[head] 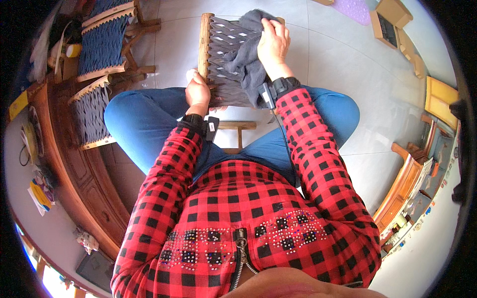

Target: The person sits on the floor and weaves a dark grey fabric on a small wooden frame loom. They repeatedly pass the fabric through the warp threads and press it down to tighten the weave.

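A small wooden folding stool with a woven grey strap seat [223, 48] stands in front of me, between my knees. My left hand [197, 89] grips the near end of its left wooden rail, the thumb on the outer side. On the right part of the seat lies a crumpled dark grey cloth [248, 59]. My right hand [274, 41] is on the cloth near the far right corner, fingers bent against it; the cloth partly hides the seat and the right rail. Each wrist wears a black band with a small cabled device.
More woven stools stand at the left, one with a blue seat [100, 46] and one with a grey seat [93, 113]. A wooden cabinet [80, 160] is beside them. Open cardboard boxes [391, 22] lie at the far right, and wooden furniture [400, 186] stands at the right.
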Tool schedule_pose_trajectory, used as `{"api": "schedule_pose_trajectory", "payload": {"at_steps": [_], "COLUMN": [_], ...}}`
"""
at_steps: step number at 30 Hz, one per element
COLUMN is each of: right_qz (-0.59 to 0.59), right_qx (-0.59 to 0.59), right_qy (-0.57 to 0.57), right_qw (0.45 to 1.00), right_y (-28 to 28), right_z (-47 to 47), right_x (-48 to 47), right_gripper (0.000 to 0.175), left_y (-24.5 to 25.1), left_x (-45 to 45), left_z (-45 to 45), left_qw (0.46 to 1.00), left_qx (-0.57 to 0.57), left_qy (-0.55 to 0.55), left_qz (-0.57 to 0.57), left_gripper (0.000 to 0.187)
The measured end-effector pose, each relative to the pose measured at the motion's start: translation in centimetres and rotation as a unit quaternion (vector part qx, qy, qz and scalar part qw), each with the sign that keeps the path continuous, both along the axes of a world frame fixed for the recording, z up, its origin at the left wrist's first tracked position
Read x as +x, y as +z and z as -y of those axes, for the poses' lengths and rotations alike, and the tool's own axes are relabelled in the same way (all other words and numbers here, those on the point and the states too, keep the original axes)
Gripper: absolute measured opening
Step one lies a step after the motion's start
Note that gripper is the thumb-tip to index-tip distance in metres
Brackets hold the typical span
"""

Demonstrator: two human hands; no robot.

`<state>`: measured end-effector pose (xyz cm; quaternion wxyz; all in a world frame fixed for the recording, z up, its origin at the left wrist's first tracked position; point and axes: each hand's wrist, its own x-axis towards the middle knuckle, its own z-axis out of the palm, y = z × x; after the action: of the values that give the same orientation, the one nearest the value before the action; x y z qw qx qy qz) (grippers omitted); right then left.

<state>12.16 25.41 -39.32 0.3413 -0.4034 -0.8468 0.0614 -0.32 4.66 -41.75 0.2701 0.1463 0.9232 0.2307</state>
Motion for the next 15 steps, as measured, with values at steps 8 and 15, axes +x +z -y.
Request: {"api": "schedule_pose_trajectory", "payload": {"at_steps": [8, 15], "right_qz": [0.150, 0.002], "right_qx": [-0.074, -0.118], "right_qy": [-0.019, 0.094], "right_qw": [0.986, 0.989], "right_y": [-2.6, -2.4], "right_z": [-0.1, 2.1], "right_x": [-0.8, -4.2], "right_gripper": [0.048, 0.033], "left_y": [0.5, 0.2], "left_x": [0.6, 0.9], "left_z": [0.0, -0.2], "left_qw": [1.000, 0.998], "left_qx": [0.019, 0.026], "left_qy": [0.014, 0.013], "left_qz": [-0.011, -0.057], "left_gripper": [0.061, 0.064]}}
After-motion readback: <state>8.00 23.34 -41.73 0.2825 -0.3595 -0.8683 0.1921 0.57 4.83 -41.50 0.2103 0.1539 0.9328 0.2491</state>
